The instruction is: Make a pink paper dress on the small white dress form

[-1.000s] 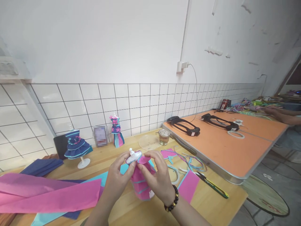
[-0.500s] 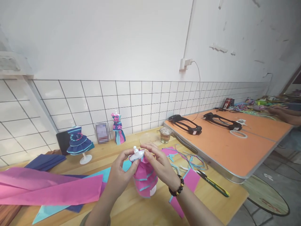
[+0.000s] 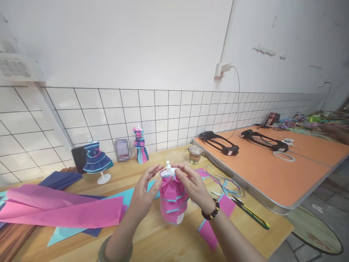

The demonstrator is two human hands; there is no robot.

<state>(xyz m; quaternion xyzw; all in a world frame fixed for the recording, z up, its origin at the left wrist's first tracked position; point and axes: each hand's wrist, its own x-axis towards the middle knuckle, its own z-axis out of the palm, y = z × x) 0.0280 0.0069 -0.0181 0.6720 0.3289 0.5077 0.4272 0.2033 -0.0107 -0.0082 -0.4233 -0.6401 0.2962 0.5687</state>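
Note:
A small white dress-form mannequin [image 3: 168, 169] stands upright in front of me, wearing a tiered pink dress [image 3: 173, 198] with light blue trim. My left hand [image 3: 145, 189] is beside its shoulder, thumb and fingers apart, the fingertips close to the form. On the other side, my right hand [image 3: 194, 185] has its thumb on the shoulder at the top of the dress, with the fingers curved behind. A dark beaded bracelet [image 3: 211, 210] is around my right wrist. Part of the white base shows under the hem.
Pink cloth [image 3: 92, 213] and navy cloth [image 3: 58, 180] lie at left. Two dressed mannequins, one in a navy dress [image 3: 96, 160] and one multicoloured [image 3: 140, 145], stand behind. A glass cup [image 3: 195, 154], yellow-green cutter [image 3: 252, 214] and cords [image 3: 229, 185] are at right. Black headsets [image 3: 220, 143] lie on the orange table [image 3: 261, 174].
My left hand has loosened from the mannequin, its fingers now apart. The mannequin, tilted before, now stands more upright. The whole view has shifted slightly.

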